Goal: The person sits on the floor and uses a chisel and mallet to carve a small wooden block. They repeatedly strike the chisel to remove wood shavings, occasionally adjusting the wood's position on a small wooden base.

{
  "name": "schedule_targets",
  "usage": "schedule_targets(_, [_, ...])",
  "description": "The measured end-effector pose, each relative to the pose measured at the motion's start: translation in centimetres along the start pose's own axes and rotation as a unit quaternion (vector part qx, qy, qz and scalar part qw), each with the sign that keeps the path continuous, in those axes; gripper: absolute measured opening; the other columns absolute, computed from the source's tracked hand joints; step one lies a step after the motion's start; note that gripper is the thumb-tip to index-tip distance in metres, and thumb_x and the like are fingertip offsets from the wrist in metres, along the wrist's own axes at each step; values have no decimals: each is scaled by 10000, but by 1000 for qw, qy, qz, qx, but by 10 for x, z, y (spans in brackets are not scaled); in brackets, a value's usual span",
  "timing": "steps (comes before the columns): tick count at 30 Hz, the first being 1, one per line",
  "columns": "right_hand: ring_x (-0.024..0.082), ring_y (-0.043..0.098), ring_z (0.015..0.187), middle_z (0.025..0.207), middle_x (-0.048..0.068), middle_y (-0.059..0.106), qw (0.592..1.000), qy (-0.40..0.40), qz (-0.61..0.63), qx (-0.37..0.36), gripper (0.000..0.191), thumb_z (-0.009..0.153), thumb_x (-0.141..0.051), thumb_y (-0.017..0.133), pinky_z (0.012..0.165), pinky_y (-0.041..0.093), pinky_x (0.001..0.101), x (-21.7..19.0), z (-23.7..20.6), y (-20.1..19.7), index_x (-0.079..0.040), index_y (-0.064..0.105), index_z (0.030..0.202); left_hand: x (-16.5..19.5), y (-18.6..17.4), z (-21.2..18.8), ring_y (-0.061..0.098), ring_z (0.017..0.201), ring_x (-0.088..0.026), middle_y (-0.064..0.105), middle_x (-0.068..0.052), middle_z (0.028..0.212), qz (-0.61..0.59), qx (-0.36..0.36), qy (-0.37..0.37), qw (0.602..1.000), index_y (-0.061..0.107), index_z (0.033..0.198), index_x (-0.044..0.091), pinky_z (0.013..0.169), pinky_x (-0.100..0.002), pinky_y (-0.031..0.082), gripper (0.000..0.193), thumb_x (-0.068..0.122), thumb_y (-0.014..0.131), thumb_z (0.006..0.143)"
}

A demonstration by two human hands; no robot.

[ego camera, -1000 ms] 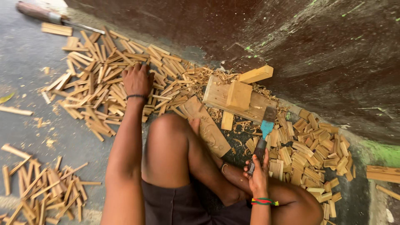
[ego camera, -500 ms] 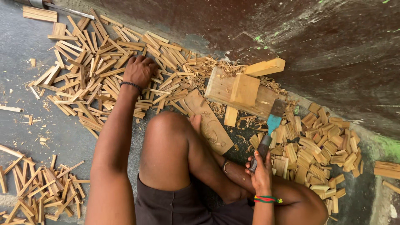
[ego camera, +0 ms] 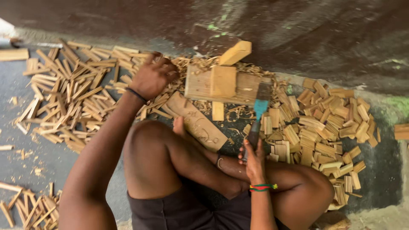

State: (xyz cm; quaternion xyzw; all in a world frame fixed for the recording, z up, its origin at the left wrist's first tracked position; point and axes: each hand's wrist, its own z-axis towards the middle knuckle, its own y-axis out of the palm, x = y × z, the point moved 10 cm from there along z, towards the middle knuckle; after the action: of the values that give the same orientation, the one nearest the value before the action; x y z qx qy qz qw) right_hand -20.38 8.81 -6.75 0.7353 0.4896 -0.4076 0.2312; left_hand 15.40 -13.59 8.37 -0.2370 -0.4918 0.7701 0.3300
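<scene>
I sit cross-legged on the floor. My left hand (ego camera: 151, 76) reaches out over a pile of thin split wooden sticks (ego camera: 72, 93), fingers curled down among them; whether it grips one I cannot tell. My right hand (ego camera: 254, 159) rests near my knee and holds a chopping blade with a teal band (ego camera: 260, 113), its blade pointing toward a wooden chopping block (ego camera: 200, 85). A small rectangular block (ego camera: 223, 81) lies on top of it and another wooden piece (ego camera: 235, 52) leans at its far edge. A flat plank (ego camera: 197, 121) lies by my foot.
A heap of short cut wooden pieces (ego camera: 324, 127) lies to the right. More sticks (ego camera: 25, 204) are scattered at the lower left. A dark stained wall (ego camera: 298, 30) runs along the far side. Wood shavings surround the chopping block.
My left hand has drawn in from the far sticks toward the chopping block. The right hand with the blade has stayed by my knee. The view has shifted.
</scene>
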Motion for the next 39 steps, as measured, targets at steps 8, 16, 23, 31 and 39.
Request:
schedule_targets(8, [128, 549, 466, 741, 33, 579, 999, 3, 44, -13, 346, 920, -252, 715, 347, 399, 259, 0, -15, 22, -157, 496, 1171, 112, 49, 96, 620, 1043, -140, 674, 67, 988, 31, -11, 200, 979, 723, 983, 225, 1032, -375, 446, 140, 195, 632, 881])
schedule_targets(16, [110, 540, 476, 748, 31, 580, 995, 23, 87, -33, 470, 935, -233, 688, 364, 403, 248, -6, -29, 36, -171, 478, 1351, 105, 114, 114, 601, 1219, -162, 687, 48, 1259, 40, -100, 137, 985, 707, 1179, 260, 1108, -370, 438, 231, 189, 614, 980])
schedule_targets(23, [118, 536, 475, 750, 43, 583, 997, 20, 70, -22, 461, 933, -216, 701, 363, 398, 248, -4, -25, 37, -144, 471, 1326, 81, 76, 98, 521, 1371, -261, 456, -83, 1624, -32, -51, 14, 998, 464, 1516, 261, 1163, -482, 379, 574, 261, 631, 967])
schedule_targets(31, [112, 527, 469, 743, 38, 577, 999, 5, 45, -12, 445, 922, -217, 695, 354, 389, 247, -9, -23, 39, -169, 483, 1311, 79, 82, 84, 530, 1299, -406, 531, -164, 1414, -78, -154, -124, 977, 391, 1510, 226, 1118, -647, 304, 1068, 697, 818, 651])
schedule_targets(39, [119, 539, 469, 746, 39, 586, 999, 16, 42, -7, 466, 914, -218, 703, 354, 398, 248, -8, -25, 39, -170, 479, 1320, 75, 112, 68, 627, 1225, -309, 593, -95, 1322, -80, -126, -182, 972, 576, 1308, 179, 1177, -517, 350, 709, 610, 812, 797])
